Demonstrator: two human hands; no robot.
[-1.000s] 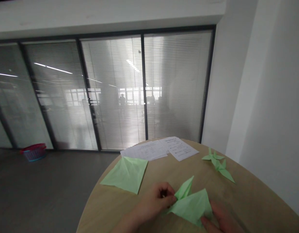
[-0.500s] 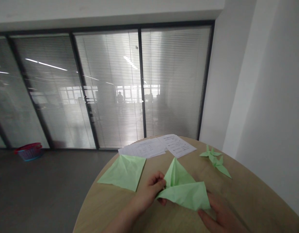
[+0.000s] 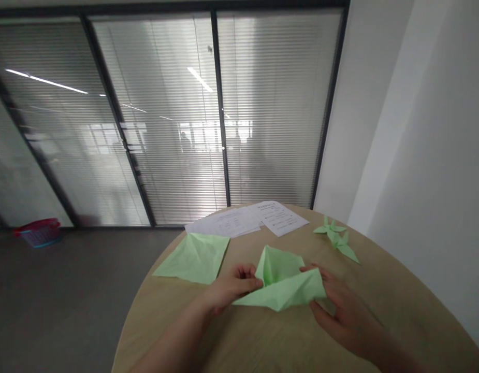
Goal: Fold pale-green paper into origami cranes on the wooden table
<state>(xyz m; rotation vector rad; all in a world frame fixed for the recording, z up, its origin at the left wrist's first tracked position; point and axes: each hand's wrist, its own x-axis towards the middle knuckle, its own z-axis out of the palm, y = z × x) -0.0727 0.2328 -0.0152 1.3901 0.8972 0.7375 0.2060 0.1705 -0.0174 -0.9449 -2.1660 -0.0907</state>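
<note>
- My left hand (image 3: 234, 286) pinches the part-folded light-green paper sheet (image 3: 280, 292), lower centre, folds loose.
- My right hand (image 3: 347, 306) seemingly pinches its right end.
- Pointed light-green paper shapes (image 3: 334, 238), right of frame, already folded.

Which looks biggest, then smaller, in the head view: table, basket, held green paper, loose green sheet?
1. Table
2. Held green paper and loose green sheet: too alike to rank; the held one looks nearer
3. Basket

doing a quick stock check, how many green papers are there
4: a paper held between left hand and right hand, a spread sheet beyond the left, two folded shapes beyond the right; more could be hidden.
</note>
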